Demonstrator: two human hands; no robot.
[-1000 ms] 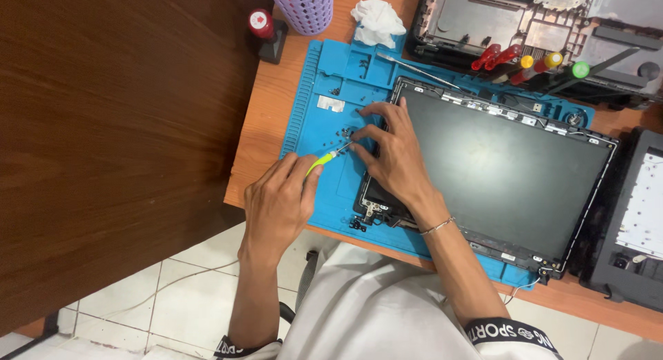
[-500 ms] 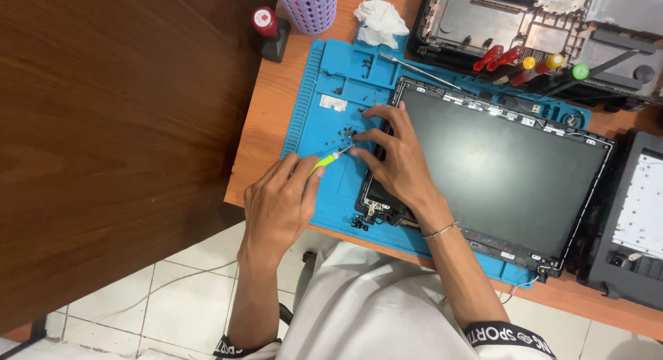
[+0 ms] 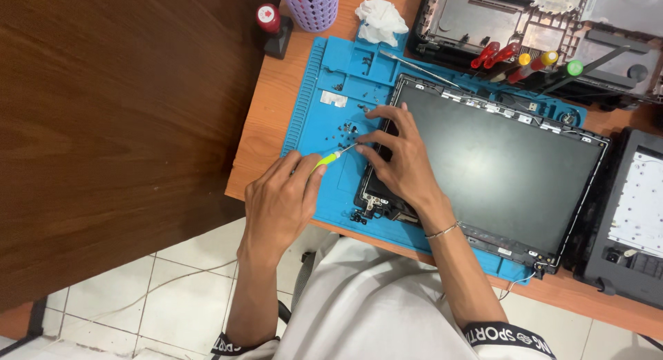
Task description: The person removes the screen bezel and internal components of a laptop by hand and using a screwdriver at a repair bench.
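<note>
White floor tiles show below an orange worktop [image 3: 266,135] set beside a large dark wooden panel, and most of the worktop is covered by a blue mat [image 3: 331,111]. At far left of the worktop stands a small red-capped bottle [image 3: 268,18], then a lilac basket [image 3: 312,4] and a crumpled white cloth [image 3: 380,20]. On the mat, the left hand [image 3: 280,201] is curled around a yellow-green screwdriver [image 3: 330,158], thumb and fingers pinching its handle, tip aimed at loose dark screws [image 3: 345,129] scattered on the blue. Just right of it, the right hand [image 3: 400,160] lies spread, fingertips touching the mat near the tip and palm resting on the left edge of the laptop screen [image 3: 504,173], which lies flat on the mat. Beyond it sit coloured screwdrivers [image 3: 525,60] against an opened laptop base [image 3: 545,28]; another grey laptop part [image 3: 632,215] lies at far right. The screws are tiny and unboxed (a nudge from the tip or a finger could roll one off the mat), and the palm's weight on the panel edge could stress it.
</note>
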